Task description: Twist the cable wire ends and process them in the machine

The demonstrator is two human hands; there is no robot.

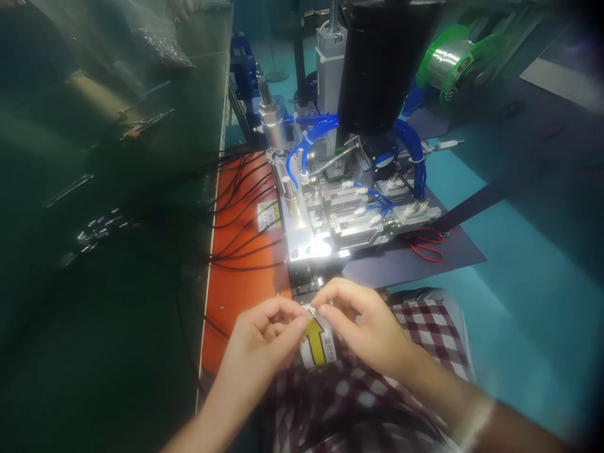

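My left hand (264, 336) and my right hand (365, 321) face each other at the near end of a metal machine (340, 220). Thumb and forefinger are pinched together on each hand, with the fingertips a short way apart. Something thin and pale seems to lie between them, too small to make out. Right below the fingertips is a white label (321, 343) with a yellow arrow that points toward the machine.
Left of the machine is an orange plate (245, 245) crossed by black cables. Beyond it, a dark green surface (141, 327) holds a cluster of small shiny parts (99, 229). Blue tubes (321, 131), a black cylinder (377, 69) and a green wire spool (446, 60) stand behind.
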